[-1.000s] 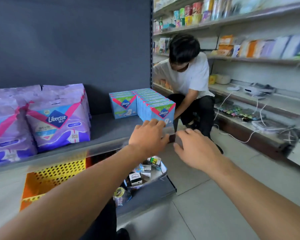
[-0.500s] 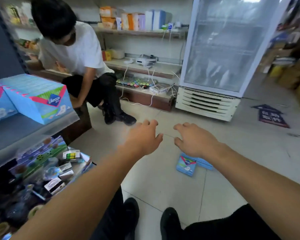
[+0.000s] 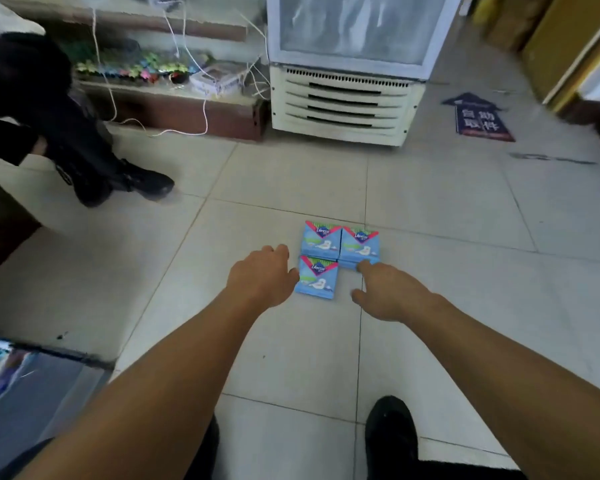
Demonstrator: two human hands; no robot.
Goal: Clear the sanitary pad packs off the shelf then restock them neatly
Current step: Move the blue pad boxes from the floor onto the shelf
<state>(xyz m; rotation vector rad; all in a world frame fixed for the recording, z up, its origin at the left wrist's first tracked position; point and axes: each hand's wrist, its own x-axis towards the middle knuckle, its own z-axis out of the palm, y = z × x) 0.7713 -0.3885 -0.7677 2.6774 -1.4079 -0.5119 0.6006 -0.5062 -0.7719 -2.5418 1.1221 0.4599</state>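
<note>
Three blue pad packs were laid on the floor (touching); left hand and right hand were held beside them, fingers loose, nothing gripped.

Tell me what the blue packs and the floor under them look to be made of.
Blue packs: likely thin printed plastic film, soft-looking, with bright printed graphics and a slight sheen. Floor: probably glazed ceramic tile, pale and smooth, with straight grout lines and a dull reflection.

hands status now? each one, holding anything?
Left hand: open, holds nothing, beside the near blue Libresse pack on the floor.
Right hand: open, holds nothing, forefinger by the right-hand pack.
</note>
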